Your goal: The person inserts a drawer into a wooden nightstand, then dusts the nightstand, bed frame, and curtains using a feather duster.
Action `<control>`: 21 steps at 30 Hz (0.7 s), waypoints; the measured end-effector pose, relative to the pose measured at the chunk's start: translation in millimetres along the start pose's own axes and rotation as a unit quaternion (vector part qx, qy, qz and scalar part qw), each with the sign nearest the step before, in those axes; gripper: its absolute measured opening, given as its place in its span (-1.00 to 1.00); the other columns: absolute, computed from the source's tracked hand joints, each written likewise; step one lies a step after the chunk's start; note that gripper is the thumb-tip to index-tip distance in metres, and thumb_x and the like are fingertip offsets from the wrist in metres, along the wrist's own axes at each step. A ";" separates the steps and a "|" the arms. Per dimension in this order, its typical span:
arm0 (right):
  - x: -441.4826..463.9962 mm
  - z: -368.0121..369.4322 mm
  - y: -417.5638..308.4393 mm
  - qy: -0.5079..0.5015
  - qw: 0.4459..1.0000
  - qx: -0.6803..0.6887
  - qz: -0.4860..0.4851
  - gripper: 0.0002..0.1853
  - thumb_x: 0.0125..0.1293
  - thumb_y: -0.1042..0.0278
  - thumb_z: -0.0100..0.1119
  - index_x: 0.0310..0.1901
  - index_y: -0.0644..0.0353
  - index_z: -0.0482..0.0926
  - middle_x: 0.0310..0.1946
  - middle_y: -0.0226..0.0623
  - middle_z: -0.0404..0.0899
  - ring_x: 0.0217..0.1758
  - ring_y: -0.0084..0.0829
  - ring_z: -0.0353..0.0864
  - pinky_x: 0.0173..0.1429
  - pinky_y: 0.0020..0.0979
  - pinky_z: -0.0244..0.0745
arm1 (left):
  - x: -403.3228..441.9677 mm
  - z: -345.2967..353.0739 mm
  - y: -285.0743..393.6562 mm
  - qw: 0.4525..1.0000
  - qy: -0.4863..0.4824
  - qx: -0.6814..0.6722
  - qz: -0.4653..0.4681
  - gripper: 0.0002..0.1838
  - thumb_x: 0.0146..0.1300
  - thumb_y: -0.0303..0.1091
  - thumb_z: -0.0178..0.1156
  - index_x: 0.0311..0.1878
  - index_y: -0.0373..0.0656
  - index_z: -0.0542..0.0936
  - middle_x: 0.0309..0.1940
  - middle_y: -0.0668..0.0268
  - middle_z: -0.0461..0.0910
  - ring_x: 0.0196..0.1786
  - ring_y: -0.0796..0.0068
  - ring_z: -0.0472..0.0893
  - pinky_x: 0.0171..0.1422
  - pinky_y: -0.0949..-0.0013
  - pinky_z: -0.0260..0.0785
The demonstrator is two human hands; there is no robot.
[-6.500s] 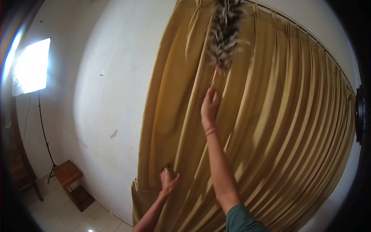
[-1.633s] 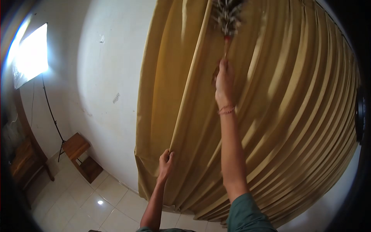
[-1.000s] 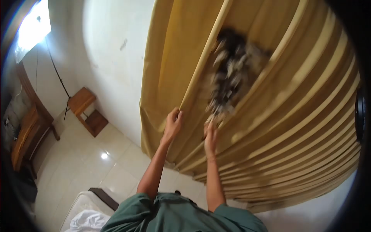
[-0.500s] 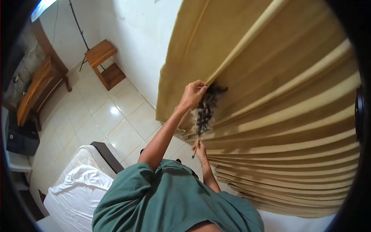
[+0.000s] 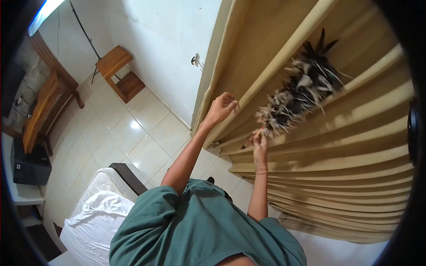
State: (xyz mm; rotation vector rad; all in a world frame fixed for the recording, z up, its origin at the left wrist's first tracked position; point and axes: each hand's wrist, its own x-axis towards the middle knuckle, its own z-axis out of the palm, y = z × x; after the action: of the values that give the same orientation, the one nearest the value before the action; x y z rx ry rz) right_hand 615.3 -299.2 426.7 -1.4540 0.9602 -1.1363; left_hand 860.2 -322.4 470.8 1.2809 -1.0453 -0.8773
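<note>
My right hand [image 5: 260,144] is closed around the handle of a feather duster [image 5: 301,91]. Its dark and pale feathers spread up and to the right across the folds of a tan curtain [image 5: 372,104]. My left hand [image 5: 221,109] is beside a raised curtain fold, its fingers loosely curled with thumb and fingertips apart. Nothing shows between them. Whether those fingertips brush the cloth, I cannot tell.
A wooden stand [image 5: 116,62] is by the white wall [image 5: 173,48]. To the lower left lies a mattress [image 5: 104,181] with a crumpled white sheet [image 5: 104,208]. A wooden desk [image 5: 42,113] and a black box-shaped unit [image 5: 31,164] line the far left.
The feather duster has swung up and right over the curtain with my right hand. My left hand has loosened from the curtain fold, and the curtain's left edge has shifted right.
</note>
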 end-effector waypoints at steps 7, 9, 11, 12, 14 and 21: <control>-85.0 25.0 153.9 -0.099 0.977 0.006 0.187 -0.76 0.59 0.23 -0.08 -0.16 0.22 0.44 -0.49 -0.40 0.52 -0.44 -0.55 0.54 -0.31 -0.46 0.49 | 27.5 -21.6 -35.2 0.988 0.130 0.076 0.041 -0.65 0.25 -0.30 0.28 0.07 -0.22 0.59 -0.10 0.05 0.59 0.02 0.12 0.60 0.18 0.17 0.45; -116.9 19.8 165.0 -0.108 0.971 0.004 0.211 -0.80 0.59 0.28 -0.08 -0.15 0.21 0.44 -0.46 -0.38 0.53 -0.43 -0.53 0.58 -0.33 -0.45 0.50 | 30.1 -30.9 -13.4 0.968 0.186 0.162 0.043 -0.68 0.23 -0.33 0.29 0.03 -0.20 0.60 -0.10 0.05 0.57 0.06 0.11 0.53 0.22 0.14 0.39; -140.2 16.3 151.9 -0.088 0.967 0.002 0.241 -0.81 0.58 0.32 -0.08 -0.17 0.24 0.46 -0.49 -0.37 0.54 -0.43 -0.53 0.59 -0.34 -0.46 0.50 | 31.8 -36.5 0.8 0.962 0.212 0.163 0.056 -0.67 0.21 -0.33 0.30 0.03 -0.19 0.58 -0.07 0.03 0.53 0.08 0.10 0.47 0.24 0.11 0.33; -141.2 12.9 150.9 -0.081 0.972 -0.007 0.221 -0.82 0.58 0.33 -0.08 -0.16 0.24 0.46 -0.49 -0.37 0.54 -0.43 -0.53 0.59 -0.34 -0.45 0.51 | 35.1 -38.7 7.5 0.959 0.226 0.163 0.062 -0.67 0.20 -0.34 0.31 0.02 -0.19 0.58 -0.06 0.02 0.51 0.08 0.10 0.44 0.25 0.10 0.31; -135.1 -6.2 154.0 -0.070 0.981 -0.024 0.181 -0.84 0.57 0.36 -0.07 -0.16 0.24 0.46 -0.48 -0.36 0.54 -0.44 -0.53 0.60 -0.33 -0.45 0.52 | 48.2 -40.4 10.8 0.947 0.292 0.131 0.043 -0.59 0.16 -0.32 0.33 0.08 -0.17 0.52 -0.06 0.03 0.43 0.04 0.12 0.41 0.21 0.09 0.30; -74.8 -41.1 83.7 -0.099 0.989 -0.020 0.110 -0.75 0.57 0.22 -0.02 -0.16 0.25 0.45 -0.51 -0.42 0.51 -0.41 -0.59 0.52 -0.31 -0.53 0.44 | 83.9 -60.4 -15.8 0.949 0.234 0.209 -0.040 -0.53 0.17 -0.18 0.25 0.15 -0.14 0.58 -0.32 -0.09 0.69 -0.15 0.01 0.70 -0.01 0.07 0.49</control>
State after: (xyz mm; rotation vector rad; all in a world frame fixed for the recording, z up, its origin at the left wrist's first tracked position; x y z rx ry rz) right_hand 557.2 -251.6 333.7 -1.4241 0.9796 -0.8000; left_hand 944.3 -384.3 465.7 1.7915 -0.8197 -0.3795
